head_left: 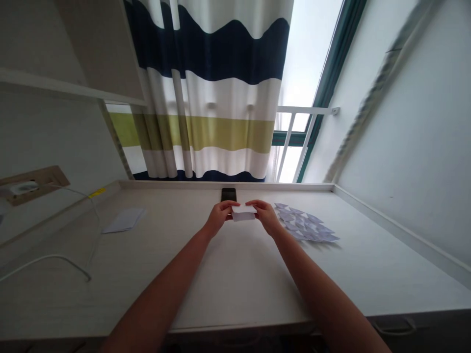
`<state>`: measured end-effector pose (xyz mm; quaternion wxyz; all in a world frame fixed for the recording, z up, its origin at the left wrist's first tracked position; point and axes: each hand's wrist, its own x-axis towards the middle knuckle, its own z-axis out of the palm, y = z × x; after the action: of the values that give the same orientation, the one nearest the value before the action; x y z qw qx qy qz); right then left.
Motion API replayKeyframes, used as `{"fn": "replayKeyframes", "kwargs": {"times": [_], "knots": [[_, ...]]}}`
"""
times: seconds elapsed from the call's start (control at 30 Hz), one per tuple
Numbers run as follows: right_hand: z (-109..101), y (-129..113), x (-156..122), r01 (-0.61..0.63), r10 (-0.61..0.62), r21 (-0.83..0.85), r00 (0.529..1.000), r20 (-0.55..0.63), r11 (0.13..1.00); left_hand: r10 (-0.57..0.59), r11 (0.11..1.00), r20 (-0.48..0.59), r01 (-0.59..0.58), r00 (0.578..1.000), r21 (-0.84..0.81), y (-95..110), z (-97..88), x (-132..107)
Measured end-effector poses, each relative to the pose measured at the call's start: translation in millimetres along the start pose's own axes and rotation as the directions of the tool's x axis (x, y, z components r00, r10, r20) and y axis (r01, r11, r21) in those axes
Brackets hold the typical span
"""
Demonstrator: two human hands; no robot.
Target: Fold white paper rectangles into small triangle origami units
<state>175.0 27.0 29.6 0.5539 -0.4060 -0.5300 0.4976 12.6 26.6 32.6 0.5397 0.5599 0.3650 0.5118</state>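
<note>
Between my two hands is a small white piece of paper [244,215], with a crease running across it. My left hand [219,216] pinches its left end, thumb and fingers closed on the edge. The right end is gripped the same way by my right hand [267,215]. Both hands are held over the middle of the white desk [239,284], toward its back. To the right of my right hand lies a cluster of folded paper triangles [305,224], set in overlapping rows. A stack of white paper sheets [124,220] rests on the left.
A black phone [228,194] lies just behind my hands, near the desk's raised back edge. A white cable [55,256] trails over the left side from a wall socket [27,188]. Behind the desk hang striped curtains [221,108] beside a window with a white rail [305,111].
</note>
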Motion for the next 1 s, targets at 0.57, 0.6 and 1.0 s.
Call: {"fn": "replayKeyframes", "kwargs": {"times": [0.57, 0.6, 1.0], "knots": [[22.1, 11.5, -17.2, -0.115, 0.127, -0.178, 0.990, 0.059, 0.977, 0.080, 0.966, -0.023, -0.071, 0.997, 0.249, -18.8, -12.8, -9.8], [24.0, 10.1, -18.7, -0.140, 0.154, -0.177, 0.986, 0.067, 0.974, 0.065, 0.969, -0.031, -0.056, 0.997, 0.241, -17.8, -12.9, -11.6], [32.5, 23.8, -28.3, -0.145, 0.146, -0.041, 0.989, 0.032, 0.989, -0.093, 0.996, -0.152, 0.093, 0.984, -0.007, -28.7, -15.5, -27.2]]}}
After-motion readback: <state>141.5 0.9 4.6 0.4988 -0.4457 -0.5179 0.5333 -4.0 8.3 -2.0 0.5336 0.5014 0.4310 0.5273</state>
